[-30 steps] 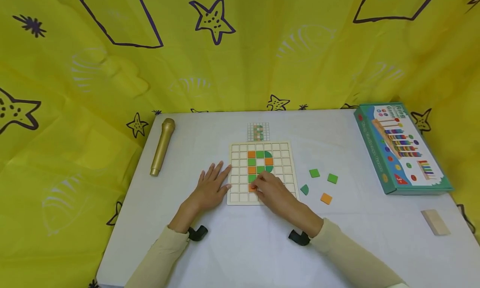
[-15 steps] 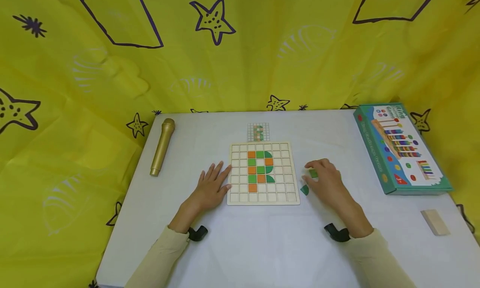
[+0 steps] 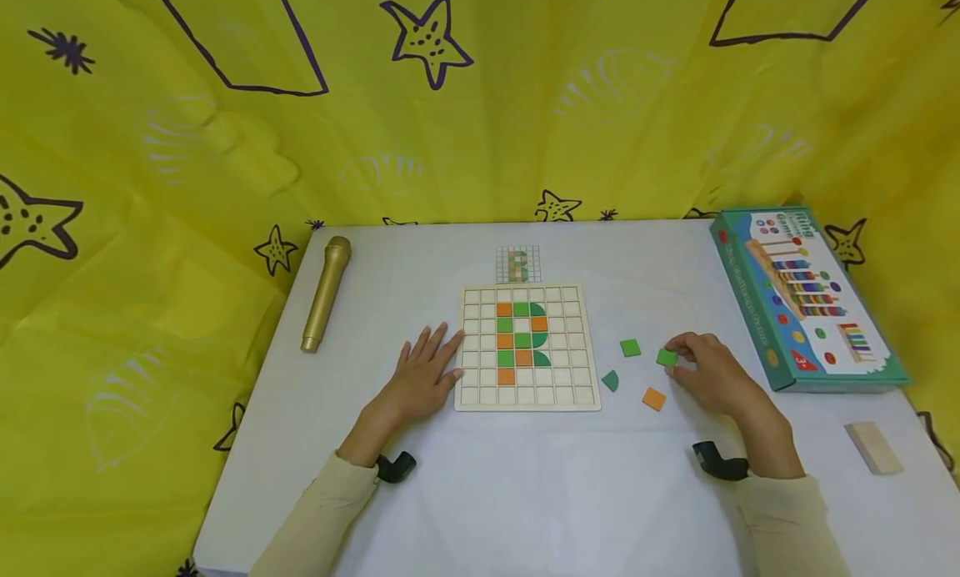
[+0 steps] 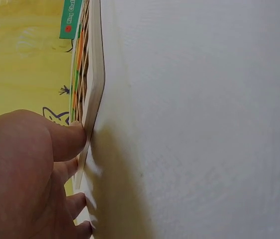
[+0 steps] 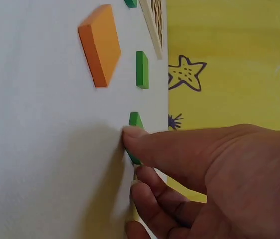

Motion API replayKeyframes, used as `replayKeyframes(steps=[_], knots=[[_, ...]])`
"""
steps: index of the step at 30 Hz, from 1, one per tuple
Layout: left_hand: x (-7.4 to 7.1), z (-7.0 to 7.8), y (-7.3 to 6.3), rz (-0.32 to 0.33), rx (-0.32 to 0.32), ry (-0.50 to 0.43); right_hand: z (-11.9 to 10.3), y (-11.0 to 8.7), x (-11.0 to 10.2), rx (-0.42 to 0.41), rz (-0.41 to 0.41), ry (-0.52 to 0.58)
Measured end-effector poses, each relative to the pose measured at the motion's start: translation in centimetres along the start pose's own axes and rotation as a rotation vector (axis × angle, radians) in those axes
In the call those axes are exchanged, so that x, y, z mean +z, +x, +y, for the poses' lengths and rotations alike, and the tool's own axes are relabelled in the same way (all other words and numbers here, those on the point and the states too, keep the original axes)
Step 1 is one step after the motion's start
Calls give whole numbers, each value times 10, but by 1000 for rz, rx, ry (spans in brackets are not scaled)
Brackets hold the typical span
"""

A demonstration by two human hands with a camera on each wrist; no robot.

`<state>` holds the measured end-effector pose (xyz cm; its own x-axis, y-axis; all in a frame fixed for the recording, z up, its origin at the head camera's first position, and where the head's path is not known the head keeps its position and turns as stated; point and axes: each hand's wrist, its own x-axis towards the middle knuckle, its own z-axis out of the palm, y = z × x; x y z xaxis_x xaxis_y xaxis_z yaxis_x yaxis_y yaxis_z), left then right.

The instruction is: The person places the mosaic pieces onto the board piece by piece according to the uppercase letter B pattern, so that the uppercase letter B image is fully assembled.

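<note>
My right hand [image 3: 712, 373] pinches a green square tile [image 3: 667, 358] between thumb and fingers, right of the board. In the right wrist view the thumb covers part of this tile [image 5: 135, 119]. Spread flat, my left hand [image 3: 416, 377] has its thumb and fingertips at the left edge of the wooden grid board [image 3: 480, 398]. Orange and green tiles fill some of the board's cells in an R-like shape, among them an orange square [image 3: 506, 377] low on the left. Loose beside the board lie another green square [image 3: 630, 348], a dark green quarter-round [image 3: 611, 381] and an orange square [image 3: 654, 398].
A small pattern card [image 3: 517, 264] lies behind the board. The gold microphone [image 3: 326, 293] is at the left, a green game box [image 3: 813, 302] at the right. Nearer the right edge sits a wooden block [image 3: 873, 448]. A yellow curtain [image 3: 480, 143] hangs behind the table.
My right hand has let go of the orange square on the board and moved right, past the nearer green square, to the farther one. My left hand has stayed in place.
</note>
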<state>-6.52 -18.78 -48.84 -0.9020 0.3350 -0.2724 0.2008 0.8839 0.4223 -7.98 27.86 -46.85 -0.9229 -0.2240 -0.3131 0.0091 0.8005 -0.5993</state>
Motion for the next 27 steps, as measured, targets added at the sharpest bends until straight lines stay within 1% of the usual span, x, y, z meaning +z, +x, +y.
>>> replayKeyframes(steps=[5,11,15,18,20,23,27], knots=[[0,-1,1,0,-1,4,1,4,8,-40,61,18],[0,-1,1,-8,-5,3,-3,8,18,-61,133,27],[0,0,0,0,-5,-7,-6,11,23,-80,155,21],[0,1,-1,-7,-10,-6,-10,11,24,-84,167,15],[-1,1,-1,-7,-8,-9,-16,11,25,-84,172,16],[-1,1,-1,-10,-6,-9,-30,13,28,-99,171,17],[-1,0,0,-15,-9,-3,-54,17,38,-163,149,18]])
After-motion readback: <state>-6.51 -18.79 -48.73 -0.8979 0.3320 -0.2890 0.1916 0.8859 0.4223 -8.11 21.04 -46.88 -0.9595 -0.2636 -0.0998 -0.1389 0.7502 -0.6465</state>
